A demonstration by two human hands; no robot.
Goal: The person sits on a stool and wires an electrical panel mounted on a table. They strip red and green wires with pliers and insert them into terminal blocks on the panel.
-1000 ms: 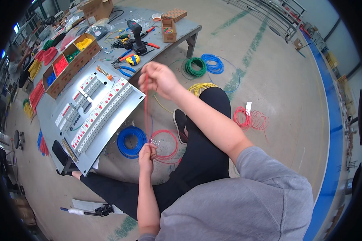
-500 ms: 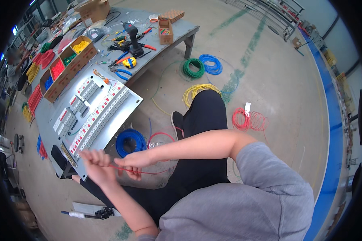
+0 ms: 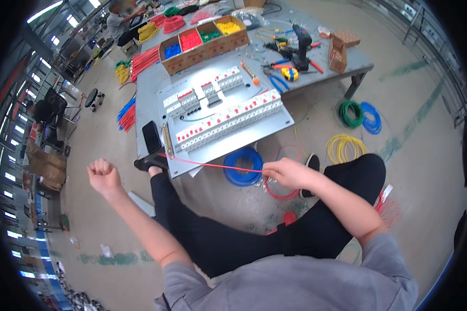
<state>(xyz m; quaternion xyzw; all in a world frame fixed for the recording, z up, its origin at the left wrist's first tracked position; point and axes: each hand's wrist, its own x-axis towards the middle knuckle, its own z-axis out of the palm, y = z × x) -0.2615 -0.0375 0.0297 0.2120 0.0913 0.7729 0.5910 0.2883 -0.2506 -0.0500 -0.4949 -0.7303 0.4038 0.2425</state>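
My right hand (image 3: 281, 173) pinches a thin red wire (image 3: 220, 166) above the blue wire coil (image 3: 242, 179). The wire stretches left across the near edge of a metal mounting plate (image 3: 244, 145), and its far end lies near the phone. Well left of the table, my left hand (image 3: 104, 175) is raised in a fist; the inside is hidden, and no wire visibly runs to it. Rows of white circuit breakers (image 3: 228, 123) with red switches sit on the plate. Beside them is a brass terminal bar (image 3: 166, 139).
A black phone (image 3: 151, 137) lies at the table's left corner. Behind the plate stands a divided cardboard box (image 3: 202, 52) of coloured parts. A drill (image 3: 301, 47), pliers (image 3: 278, 83) and tape measure (image 3: 289, 74) lie right. Green (image 3: 350, 114) and yellow wire coils (image 3: 344, 147) are on the floor.
My hands were close together at the red wire by the plate's corner. Now the left has swung far left as a fist, and the right keeps the wire. The view has turned left.
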